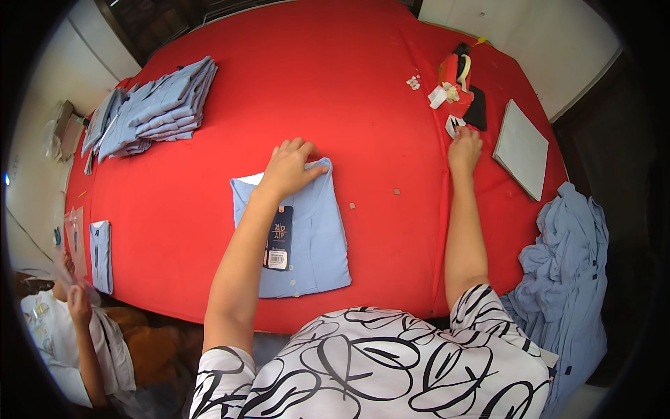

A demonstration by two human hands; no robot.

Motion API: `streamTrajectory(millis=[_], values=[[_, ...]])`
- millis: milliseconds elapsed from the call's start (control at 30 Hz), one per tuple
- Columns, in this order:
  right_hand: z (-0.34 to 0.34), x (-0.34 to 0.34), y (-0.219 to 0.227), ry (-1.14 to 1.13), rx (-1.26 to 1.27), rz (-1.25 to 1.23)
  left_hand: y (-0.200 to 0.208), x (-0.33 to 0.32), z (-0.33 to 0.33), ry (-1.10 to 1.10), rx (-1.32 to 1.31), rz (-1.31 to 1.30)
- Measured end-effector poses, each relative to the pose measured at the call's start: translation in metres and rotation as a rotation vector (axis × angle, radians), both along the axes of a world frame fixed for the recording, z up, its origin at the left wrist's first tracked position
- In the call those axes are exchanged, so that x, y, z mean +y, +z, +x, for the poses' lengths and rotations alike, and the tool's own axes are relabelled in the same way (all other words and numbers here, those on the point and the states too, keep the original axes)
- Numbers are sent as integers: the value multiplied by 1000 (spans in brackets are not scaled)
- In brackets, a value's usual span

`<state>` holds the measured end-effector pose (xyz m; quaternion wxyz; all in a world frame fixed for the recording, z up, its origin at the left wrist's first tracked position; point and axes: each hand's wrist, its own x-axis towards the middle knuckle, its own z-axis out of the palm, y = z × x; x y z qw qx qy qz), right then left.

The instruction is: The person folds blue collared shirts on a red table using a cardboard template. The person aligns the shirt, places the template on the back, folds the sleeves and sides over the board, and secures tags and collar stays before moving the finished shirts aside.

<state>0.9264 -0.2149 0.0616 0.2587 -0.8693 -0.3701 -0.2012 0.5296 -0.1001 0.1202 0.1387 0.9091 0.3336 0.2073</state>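
Note:
A light blue shirt (314, 237), folded flat into a rectangle, lies on the red-covered table in front of me. On its front are a dark hang tag (283, 227) with a white label and a few small buttons. My left hand (287, 171) rests across the shirt's far edge, thumb spread from the bent fingers. Out to the right, my right hand (466, 148) has its fingertips closed at a small white-and-black piece (453, 124), whose kind I cannot make out. The fingers partly hide it.
A stack of folded blue shirts (164, 105) stands far left. Small white pieces (414, 82), a tape roll (464, 70), a black flat object (476, 108) and a white pad (522, 150) lie right. Loose blue garments (565, 272) hang there. A co-worker (80, 328) handles clear plastic bags lower left.

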Motion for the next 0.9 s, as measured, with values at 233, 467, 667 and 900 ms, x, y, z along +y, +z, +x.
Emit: streamTrajectory(millis=[233, 467, 667, 900], values=[[52, 4, 0, 12, 194, -189, 43, -56, -18, 138, 427, -421], [-56, -5, 15, 726, 900, 302, 18, -83, -25, 130, 135, -462], [-210, -50, 25, 1028, 989, -119, 22, -71, -30, 140, 22, -754], [-238, -51, 25, 1097, 665, -61, 14, -63, -38, 121, -148, -918]])
